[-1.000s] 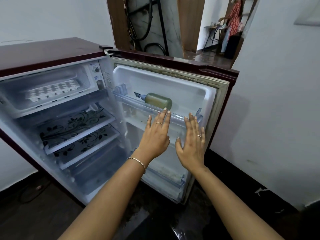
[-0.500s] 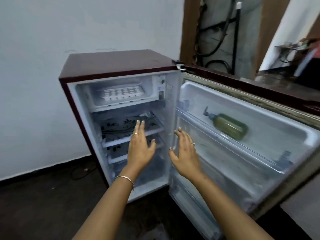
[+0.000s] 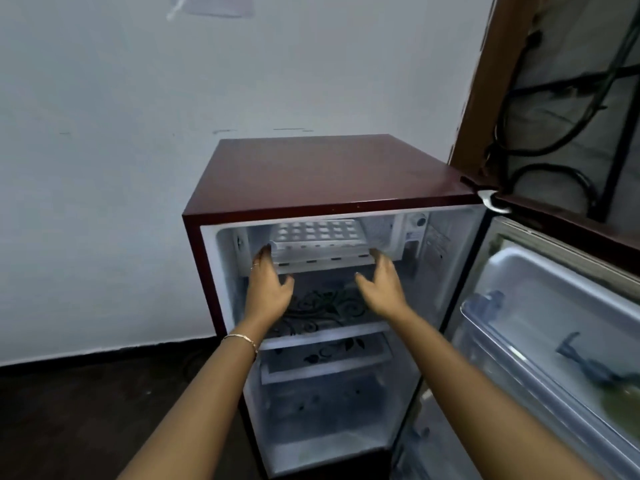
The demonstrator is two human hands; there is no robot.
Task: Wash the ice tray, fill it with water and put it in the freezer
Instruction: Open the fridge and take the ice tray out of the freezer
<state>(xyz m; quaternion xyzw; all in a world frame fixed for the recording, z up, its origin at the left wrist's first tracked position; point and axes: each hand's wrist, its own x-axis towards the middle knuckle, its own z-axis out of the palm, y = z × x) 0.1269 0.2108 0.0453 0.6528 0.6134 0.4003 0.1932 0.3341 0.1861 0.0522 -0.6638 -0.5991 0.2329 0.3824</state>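
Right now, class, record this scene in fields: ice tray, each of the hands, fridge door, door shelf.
ice tray: inside the freezer compartment, at the top
left hand: open, fingers by the tray's left end, contact unclear
right hand: open, fingers by the tray's right end, contact unclear
fridge door: open, swung right
door shelf: green pump bottle lying on its side

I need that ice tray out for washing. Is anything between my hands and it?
Nothing visible does. The fridge door stands open, the freezer compartment shows no flap across its front, and the ice tray lies alone inside. The left hand and right hand, both open, are beside its two ends.
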